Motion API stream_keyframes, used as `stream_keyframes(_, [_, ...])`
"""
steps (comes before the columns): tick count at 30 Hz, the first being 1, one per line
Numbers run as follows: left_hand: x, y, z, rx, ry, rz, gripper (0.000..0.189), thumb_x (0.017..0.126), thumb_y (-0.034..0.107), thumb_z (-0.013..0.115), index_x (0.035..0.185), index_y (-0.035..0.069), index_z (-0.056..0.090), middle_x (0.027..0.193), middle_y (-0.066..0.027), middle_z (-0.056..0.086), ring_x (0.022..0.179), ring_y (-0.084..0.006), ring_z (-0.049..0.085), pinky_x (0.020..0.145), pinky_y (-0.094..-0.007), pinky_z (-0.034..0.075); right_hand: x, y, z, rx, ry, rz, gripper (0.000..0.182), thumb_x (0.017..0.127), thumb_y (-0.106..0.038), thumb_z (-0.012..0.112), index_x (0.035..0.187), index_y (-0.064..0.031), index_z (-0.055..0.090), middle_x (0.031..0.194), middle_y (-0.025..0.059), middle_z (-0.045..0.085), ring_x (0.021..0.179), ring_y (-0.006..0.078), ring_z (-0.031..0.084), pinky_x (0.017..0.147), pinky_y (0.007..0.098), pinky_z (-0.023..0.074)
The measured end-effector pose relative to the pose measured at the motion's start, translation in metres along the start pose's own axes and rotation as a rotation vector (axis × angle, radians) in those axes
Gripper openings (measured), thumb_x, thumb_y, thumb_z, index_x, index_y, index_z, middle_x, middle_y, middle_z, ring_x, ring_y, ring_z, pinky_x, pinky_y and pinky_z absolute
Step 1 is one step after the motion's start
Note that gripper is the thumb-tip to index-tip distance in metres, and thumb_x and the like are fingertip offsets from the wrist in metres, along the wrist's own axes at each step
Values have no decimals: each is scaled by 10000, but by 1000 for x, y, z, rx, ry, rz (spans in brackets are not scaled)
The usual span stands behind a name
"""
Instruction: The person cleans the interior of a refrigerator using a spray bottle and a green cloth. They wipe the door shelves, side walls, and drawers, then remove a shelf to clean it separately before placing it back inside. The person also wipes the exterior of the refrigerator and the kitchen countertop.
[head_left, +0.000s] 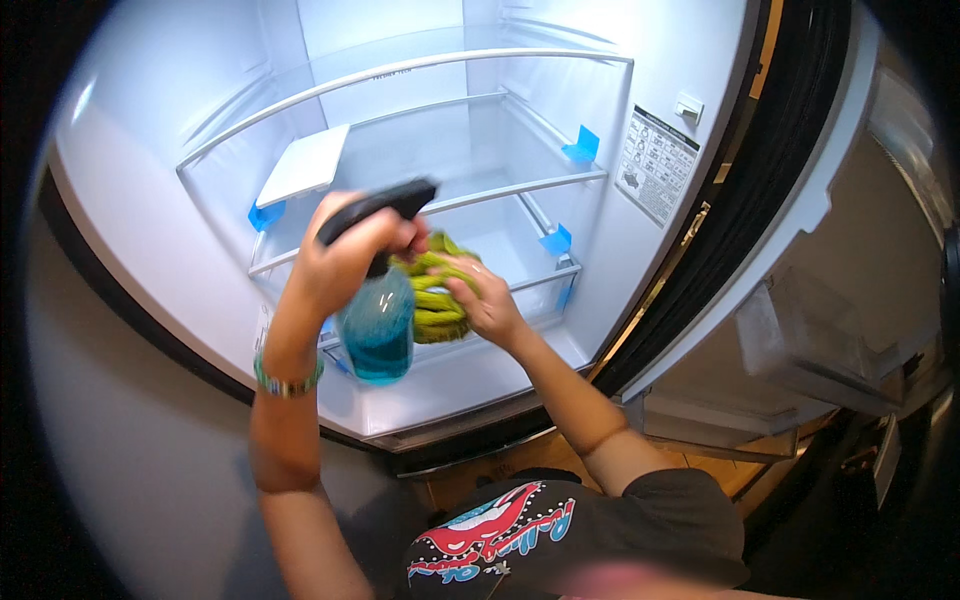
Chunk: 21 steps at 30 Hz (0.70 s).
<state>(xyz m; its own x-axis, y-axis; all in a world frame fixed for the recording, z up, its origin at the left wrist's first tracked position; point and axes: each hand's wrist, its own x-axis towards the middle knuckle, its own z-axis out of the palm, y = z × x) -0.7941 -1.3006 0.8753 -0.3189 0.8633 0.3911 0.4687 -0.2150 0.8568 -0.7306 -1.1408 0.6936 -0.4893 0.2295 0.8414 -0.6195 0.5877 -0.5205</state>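
My left hand is wrapped round the black trigger head of a spray bottle with blue liquid in the lower part of its clear body. Just right of the bottle, my right hand grips a bunched yellow-green cloth. Both hands are at the front of an open refrigerator, before its glass shelves. The trigger head is blurred, and the fingers on it are partly hidden.
Blue tape holds at shelf edges, one piece at the upper right. A white panel lies at the left shelf. The open door with bins stands on the right; a printed label is on the inner wall.
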Motion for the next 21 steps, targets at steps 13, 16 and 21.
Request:
stream_keyframes(13, [90,-29,16,279,161,-145,285,762,218,528,641,-33,588,567,-88,578,527,-146,575,507,-287,467,-83,-75,-118,234,597,541,378,983,-296,417,1141,11,573,953,75,620,871,131,584,778,266,466])
stream_keyframes(16, [73,-31,-3,430,228,-169,284,764,203,518,620,-33,583,563,-85,578,524,-129,566,498,-275,456,-40,-80,-128,-216,574,253,374,985,-255,404,1206,17,533,1134,123,580,1047,190,544,920,302,410])
stream_keyframes(21, [1,-32,-25,259,283,-138,257,765,173,510,637,-38,582,561,-60,567,501,-112,534,492,-255,440,95,-12,-155,-770,210,190,511,956,-393,393,1243,12,515,1345,248,420,1237,381,415,1036,396,312])
